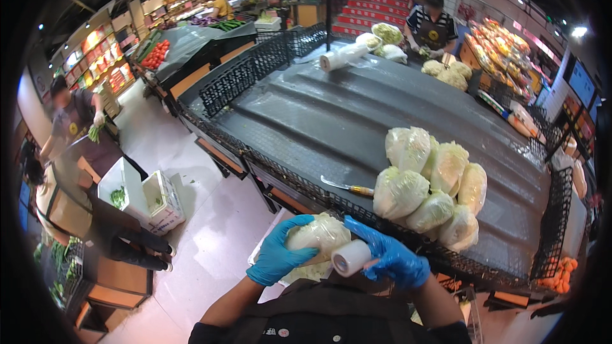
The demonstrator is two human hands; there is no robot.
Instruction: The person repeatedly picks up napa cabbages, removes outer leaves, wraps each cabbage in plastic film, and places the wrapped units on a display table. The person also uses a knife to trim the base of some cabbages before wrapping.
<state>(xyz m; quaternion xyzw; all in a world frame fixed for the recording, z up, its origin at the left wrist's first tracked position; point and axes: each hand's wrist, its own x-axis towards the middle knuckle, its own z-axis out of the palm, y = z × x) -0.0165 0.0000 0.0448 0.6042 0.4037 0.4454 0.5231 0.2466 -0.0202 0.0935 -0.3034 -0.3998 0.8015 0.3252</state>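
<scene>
Wearing a teal glove, my left hand (282,251) grips a napa cabbage (321,239) with a shiny film over its surface. Close beside the cabbage, my right hand (389,258), in a looser blue plastic glove, holds a small white roll of cling film (351,258). Just beyond my hands, several film-wrapped napa cabbages (437,188) are heaped on the black display stand (287,105). A knife (346,185) with a curved blade and a yellowish handle lies left of the heap. Below my hands, more pale leaves show in a white box, mostly hidden.
A low black mesh rail (296,188) edges the stand. At its far side are a plastic bag roll (342,57), cauliflowers (447,74) and a worker (432,28). White foam boxes (162,205) and two people stand on the left floor. Carrots (559,274) lie at lower right.
</scene>
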